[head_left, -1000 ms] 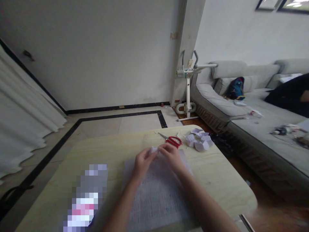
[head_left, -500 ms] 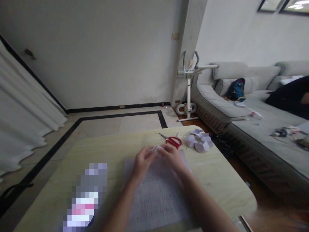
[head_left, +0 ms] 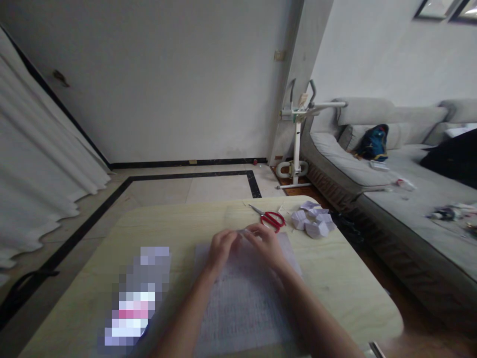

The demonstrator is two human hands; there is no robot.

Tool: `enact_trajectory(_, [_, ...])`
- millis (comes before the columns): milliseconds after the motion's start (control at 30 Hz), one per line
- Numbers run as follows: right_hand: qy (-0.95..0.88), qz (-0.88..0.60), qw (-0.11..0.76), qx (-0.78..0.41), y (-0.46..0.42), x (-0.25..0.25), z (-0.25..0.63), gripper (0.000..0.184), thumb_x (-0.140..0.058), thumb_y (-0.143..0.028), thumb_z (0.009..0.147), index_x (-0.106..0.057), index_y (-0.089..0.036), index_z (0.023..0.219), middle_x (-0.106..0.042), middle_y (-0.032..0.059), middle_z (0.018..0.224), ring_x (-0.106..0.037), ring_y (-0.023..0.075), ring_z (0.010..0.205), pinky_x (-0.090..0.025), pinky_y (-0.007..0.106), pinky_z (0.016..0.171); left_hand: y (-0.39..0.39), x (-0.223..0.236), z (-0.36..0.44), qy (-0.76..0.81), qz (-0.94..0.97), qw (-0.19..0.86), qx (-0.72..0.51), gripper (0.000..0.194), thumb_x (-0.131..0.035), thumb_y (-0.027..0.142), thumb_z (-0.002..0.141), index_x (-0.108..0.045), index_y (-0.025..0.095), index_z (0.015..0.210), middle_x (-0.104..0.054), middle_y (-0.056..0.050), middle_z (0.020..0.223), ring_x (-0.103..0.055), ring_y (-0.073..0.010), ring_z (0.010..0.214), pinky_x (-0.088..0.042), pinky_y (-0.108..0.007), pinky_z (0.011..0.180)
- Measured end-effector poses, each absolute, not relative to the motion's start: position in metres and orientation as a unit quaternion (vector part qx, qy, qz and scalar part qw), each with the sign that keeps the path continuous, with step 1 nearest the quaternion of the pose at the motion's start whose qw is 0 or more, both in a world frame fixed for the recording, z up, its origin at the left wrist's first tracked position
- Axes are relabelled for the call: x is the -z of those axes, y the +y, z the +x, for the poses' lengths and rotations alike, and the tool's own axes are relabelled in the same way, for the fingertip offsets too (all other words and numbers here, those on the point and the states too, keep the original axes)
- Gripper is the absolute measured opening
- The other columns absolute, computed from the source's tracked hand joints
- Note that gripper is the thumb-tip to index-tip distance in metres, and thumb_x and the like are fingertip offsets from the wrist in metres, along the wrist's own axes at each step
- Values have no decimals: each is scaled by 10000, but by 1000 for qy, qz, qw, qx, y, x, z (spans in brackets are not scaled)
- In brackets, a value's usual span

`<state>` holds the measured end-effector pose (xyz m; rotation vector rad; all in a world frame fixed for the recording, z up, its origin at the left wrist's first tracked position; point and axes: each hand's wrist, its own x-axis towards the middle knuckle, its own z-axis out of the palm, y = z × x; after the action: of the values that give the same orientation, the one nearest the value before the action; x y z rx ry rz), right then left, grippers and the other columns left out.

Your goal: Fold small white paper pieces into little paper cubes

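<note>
My left hand (head_left: 222,247) and my right hand (head_left: 265,244) meet over the far part of a written sheet of paper (head_left: 246,308) on the table. Between their fingertips is a small white piece of paper (head_left: 243,231), pinched from both sides and mostly covered by the fingers. Its exact shape is too blurred to tell. Just beyond my right hand lie scissors with red handles (head_left: 273,221), their blades pointing to the far left. Right of the scissors sits a group of folded white paper pieces (head_left: 315,222).
The pale wooden table (head_left: 167,223) has rounded corners. On its left lies a pixelated, phone-like object (head_left: 137,298). To the right stands a grey sofa (head_left: 421,209) with a blue bag (head_left: 377,143) on it. A white exercise machine (head_left: 297,144) is by the wall.
The whole view has shifted slightly, so things appear further right. My fingers have moved a little around the small paper piece; both hands stay together over the sheet.
</note>
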<state>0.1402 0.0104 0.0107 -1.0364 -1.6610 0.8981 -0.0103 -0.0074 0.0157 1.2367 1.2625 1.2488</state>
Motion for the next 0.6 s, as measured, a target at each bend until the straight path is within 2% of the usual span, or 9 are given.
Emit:
enact_trajectory(300, [-705, -410, 459, -353, 6, -8, 138, 157, -568, -153, 754, -648, -185, 885, -637, 26, 816, -564, 158, 759, -439, 270, 697, -7, -16, -13, 519, 494, 481, -505, 237, -531, 330, 715, -518, 168, 543, -487, 31, 516, -451, -116, 500, -348, -211, 480])
enact_trajectory(467, [-717, -403, 450, -349, 3, -13, 137, 201, -584, -152, 756, -665, -190, 936, -634, 55, 882, -575, 181, 817, -454, 296, 741, -7, -16, -13, 521, 491, 477, -510, 205, -526, 316, 702, -559, 170, 562, -509, 32, 520, -464, -122, 502, -353, -218, 482])
enact_trajectory(600, [-731, -390, 448, -336, 2, -14, 136, 194, -576, -167, 788, -684, -199, 946, -630, 70, 923, -582, 190, 870, -457, 309, 785, -7, -15, -13, 515, 492, 481, -512, 221, -520, 305, 700, -519, 172, 523, -464, 44, 480, -429, -106, 459, -328, -215, 448])
